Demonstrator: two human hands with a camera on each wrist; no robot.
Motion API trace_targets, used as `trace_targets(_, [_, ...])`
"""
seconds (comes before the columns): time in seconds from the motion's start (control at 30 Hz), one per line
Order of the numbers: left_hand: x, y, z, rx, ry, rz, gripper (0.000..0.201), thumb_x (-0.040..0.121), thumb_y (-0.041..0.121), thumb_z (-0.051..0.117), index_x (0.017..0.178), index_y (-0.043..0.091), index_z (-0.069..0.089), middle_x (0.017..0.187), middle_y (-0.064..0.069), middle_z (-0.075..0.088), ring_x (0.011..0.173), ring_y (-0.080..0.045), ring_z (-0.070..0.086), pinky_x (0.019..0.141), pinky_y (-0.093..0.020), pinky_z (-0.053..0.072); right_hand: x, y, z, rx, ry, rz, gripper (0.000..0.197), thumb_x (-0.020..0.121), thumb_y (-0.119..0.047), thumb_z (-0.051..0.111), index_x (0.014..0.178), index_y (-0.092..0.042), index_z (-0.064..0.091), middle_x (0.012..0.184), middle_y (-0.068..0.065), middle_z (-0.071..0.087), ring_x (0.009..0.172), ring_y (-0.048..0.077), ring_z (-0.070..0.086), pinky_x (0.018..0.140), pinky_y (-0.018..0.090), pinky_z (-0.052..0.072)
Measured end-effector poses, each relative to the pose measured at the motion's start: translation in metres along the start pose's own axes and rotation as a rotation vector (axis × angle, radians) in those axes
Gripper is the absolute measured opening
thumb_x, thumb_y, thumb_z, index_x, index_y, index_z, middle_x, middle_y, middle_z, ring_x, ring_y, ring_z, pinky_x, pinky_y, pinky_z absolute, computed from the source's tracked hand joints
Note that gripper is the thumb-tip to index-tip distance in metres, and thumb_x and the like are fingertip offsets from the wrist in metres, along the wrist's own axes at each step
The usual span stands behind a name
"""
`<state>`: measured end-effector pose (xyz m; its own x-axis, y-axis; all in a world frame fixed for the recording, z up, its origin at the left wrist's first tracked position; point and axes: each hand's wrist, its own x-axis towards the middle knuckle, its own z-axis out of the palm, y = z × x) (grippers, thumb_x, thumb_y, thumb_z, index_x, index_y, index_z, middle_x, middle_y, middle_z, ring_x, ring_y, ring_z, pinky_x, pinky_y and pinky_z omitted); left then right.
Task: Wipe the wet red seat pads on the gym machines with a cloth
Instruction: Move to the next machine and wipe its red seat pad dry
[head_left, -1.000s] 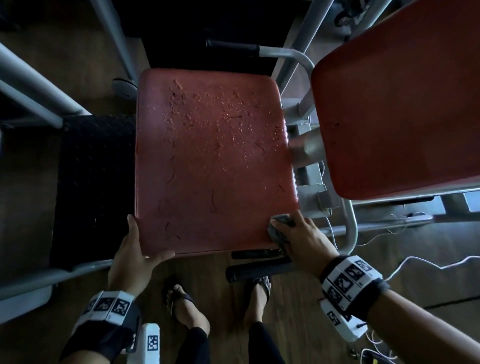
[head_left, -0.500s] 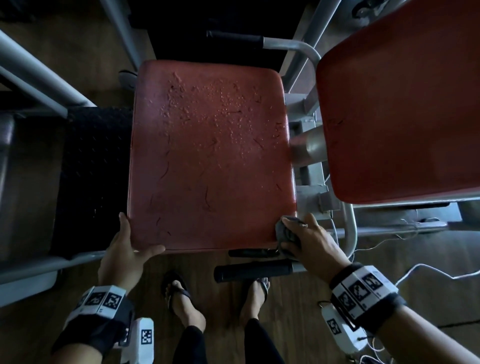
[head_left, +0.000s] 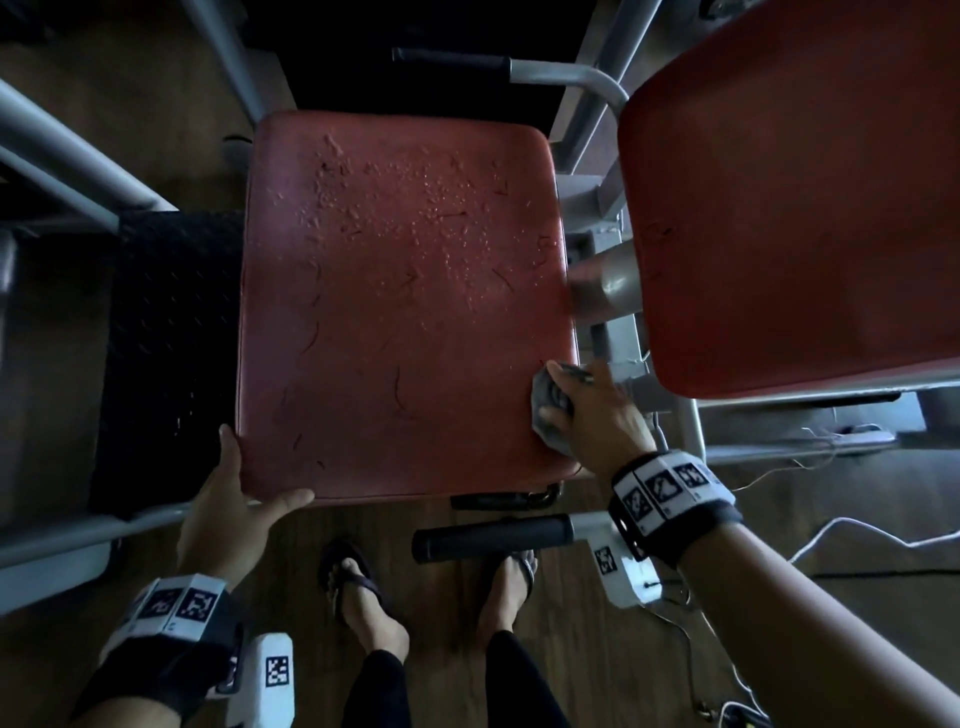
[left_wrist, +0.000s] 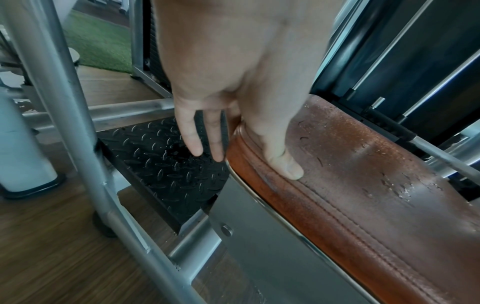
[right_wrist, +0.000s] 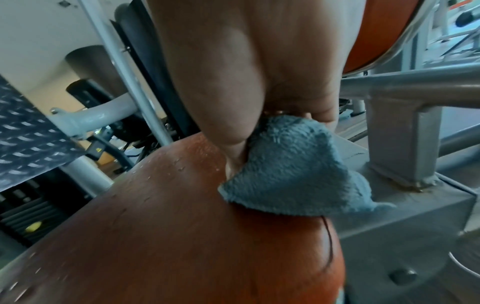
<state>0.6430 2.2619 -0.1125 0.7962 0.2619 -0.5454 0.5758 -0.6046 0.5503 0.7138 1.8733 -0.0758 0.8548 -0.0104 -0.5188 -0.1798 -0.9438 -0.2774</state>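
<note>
A red seat pad (head_left: 405, 312) fills the middle of the head view, with water drops over its far half and dark hair-like marks nearer me. My right hand (head_left: 592, 410) grips a grey-blue cloth (head_left: 548, 410) on the pad's near right edge; the right wrist view shows the cloth (right_wrist: 293, 170) bunched under my fingers on the pad (right_wrist: 182, 226). My left hand (head_left: 234, 493) rests on the pad's near left corner, thumb (left_wrist: 283, 160) lying on top of the pad (left_wrist: 363, 174) and straight fingers (left_wrist: 205, 135) down its side. A second red pad (head_left: 800, 197) stands at the right.
Grey steel frame tubes (head_left: 67, 156) run at the left beside a black tread plate (head_left: 166, 353). A black handle grip (head_left: 493, 540) juts out under the seat's near edge. My sandalled feet (head_left: 363, 597) stand on the wooden floor; white cables (head_left: 857, 530) trail at the right.
My right hand with the cloth has moved from the pad's near right corner up along its right edge. The left hand has stayed on the near left corner.
</note>
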Motion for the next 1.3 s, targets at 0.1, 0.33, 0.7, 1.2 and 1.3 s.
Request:
trace_targets(0.1, [0.0,-0.002,0.0,-0.013,0.007,0.013,0.12,0.072,0.039,0.083,0.157,0.031,-0.001,0.147,-0.014,0.048,0.131,-0.033,0.049,0.108,-0.051,0.04,0.007,-0.004,-0.001,-0.019,-0.008,0.038,0.063,0.092,-0.042,0.056,0.149,-0.035,0.031,0.146,0.011,0.025,0.122,0.035,0.048,0.099,0.045,0.046])
trace_targets(0.33, [-0.002,-0.002,0.001,-0.044,0.01,0.014,0.12,0.072,0.041,0.083,0.156,0.035,-0.002,0.149,-0.013,0.046,0.131,-0.032,0.05,0.106,-0.052,0.041,-0.019,0.0,0.008,-0.065,-0.054,0.007,0.064,0.093,-0.045,0.054,0.15,-0.034,0.03,0.139,0.007,0.03,0.121,0.033,0.047,0.097,0.042,0.048])
trace_targets(0.7, [-0.004,-0.004,0.004,-0.08,0.033,0.041,0.119,0.072,0.039,0.084,0.157,0.03,0.001,0.15,-0.011,0.045,0.134,-0.031,0.048,0.108,-0.052,0.04,-0.012,-0.018,-0.005,-0.252,-0.046,-0.119,0.057,0.098,-0.04,0.046,0.151,-0.032,0.028,0.146,0.011,0.022,0.123,0.034,0.04,0.096,0.047,0.048])
trace_targets(1.2, [0.0,-0.013,0.008,-0.089,0.067,0.038,0.12,0.07,0.041,0.085,0.157,0.034,0.003,0.149,-0.006,0.046,0.134,-0.026,0.047,0.105,-0.046,0.042,0.067,-0.051,-0.006,-0.403,0.104,-0.015,0.064,0.096,-0.044,0.041,0.151,-0.017,0.023,0.147,0.02,0.025,0.128,0.043,0.037,0.102,0.049,0.039])
trace_targets(1.3, [0.001,-0.015,0.009,-0.112,0.068,0.04,0.119,0.07,0.042,0.085,0.156,0.036,0.003,0.149,-0.005,0.046,0.133,-0.025,0.047,0.104,-0.044,0.042,0.056,-0.065,0.003,-0.451,0.058,-0.192,0.064,0.096,-0.036,0.048,0.151,-0.013,0.025,0.146,0.021,0.028,0.125,0.041,0.038,0.1,0.05,0.041])
